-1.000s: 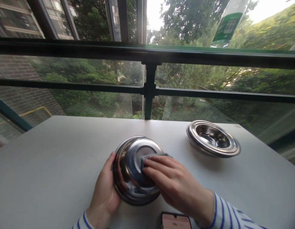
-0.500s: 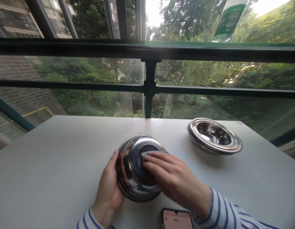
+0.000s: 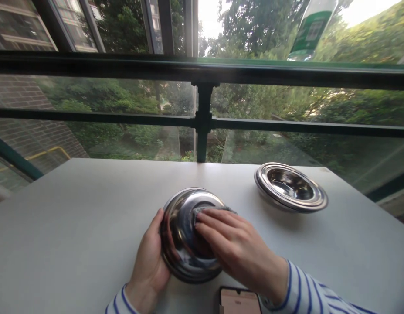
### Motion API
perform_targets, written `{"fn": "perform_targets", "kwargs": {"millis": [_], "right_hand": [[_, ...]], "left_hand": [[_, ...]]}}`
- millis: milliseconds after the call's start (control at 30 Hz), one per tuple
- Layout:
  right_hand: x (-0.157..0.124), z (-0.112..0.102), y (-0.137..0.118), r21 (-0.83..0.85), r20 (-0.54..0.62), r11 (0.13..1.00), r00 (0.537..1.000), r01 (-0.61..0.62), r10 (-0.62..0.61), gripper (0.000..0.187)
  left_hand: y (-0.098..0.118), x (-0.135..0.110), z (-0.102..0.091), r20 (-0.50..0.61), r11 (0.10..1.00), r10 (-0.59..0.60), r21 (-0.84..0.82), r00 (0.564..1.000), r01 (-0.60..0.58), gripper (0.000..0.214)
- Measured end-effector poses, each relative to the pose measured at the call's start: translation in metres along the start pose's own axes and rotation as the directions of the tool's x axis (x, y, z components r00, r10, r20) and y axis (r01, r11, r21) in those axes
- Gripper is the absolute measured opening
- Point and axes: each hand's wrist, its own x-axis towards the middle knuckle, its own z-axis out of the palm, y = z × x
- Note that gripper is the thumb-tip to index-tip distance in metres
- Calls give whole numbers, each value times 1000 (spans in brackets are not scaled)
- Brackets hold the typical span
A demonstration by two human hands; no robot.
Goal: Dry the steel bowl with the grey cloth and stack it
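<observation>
A shiny steel bowl (image 3: 178, 226) is tilted with its rounded underside toward me, over the white table. My left hand (image 3: 149, 257) grips it by the left rim, thumb up along the edge. Over the bowl's base lies my right hand (image 3: 234, 244), its fingers pressing a grey cloth (image 3: 229, 210) against the metal. Most of the cloth is hidden under the fingers, with only its edge showing. Both sleeves are white with blue stripes.
More steel bowls, seemingly stacked, face up (image 3: 291, 187) at the table's back right. A phone (image 3: 240, 301) lies at the front edge, below the right hand. Behind the white table (image 3: 90, 209) runs a green railing (image 3: 123, 67) with glass, and a green-labelled bottle (image 3: 311, 32) stands on it.
My right hand stays on the bowl's base with the cloth, shifted only slightly. The bowl sits a little lower in view, and my left hand keeps its hold.
</observation>
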Motion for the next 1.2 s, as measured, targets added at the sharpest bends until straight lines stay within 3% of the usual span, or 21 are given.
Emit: {"fn": "perform_targets", "kwargs": {"millis": [100,300,467,633,800,967,1133,1200], "right_hand": [[1,-3,-3,21,23,995,995,101,-102,27],[-1,-5,11,-67,23,996,998,-65,67,27],[3,-7,4,28,76,995,993,92,-94,26],[2,-7,11,-53,50,997,997,-62,65,28],[4,-6,7,18,90,996,992,83,-85,26],[5,-6,9,-13,73,999,996,-47,48,27],[8,-7,4,33,85,998,994,61,-64,27],[7,-7,7,27,84,999,996,35,-37,27]], "left_hand": [[0,0,0,6,1000,9,22,1000,-9,26],[-1,2,0,-14,999,38,29,999,-37,25],[-2,1,0,24,1000,-24,9,999,24,27],[-3,0,3,6,999,29,-18,1000,-29,23],[-2,0,3,9,1000,-1,-20,1000,1,24],[-5,2,2,-1,1000,20,-9,1000,-20,23],[-4,3,0,15,1000,5,-10,1000,-5,24],[-1,2,0,18,1000,23,-7,1000,-23,24]]}}
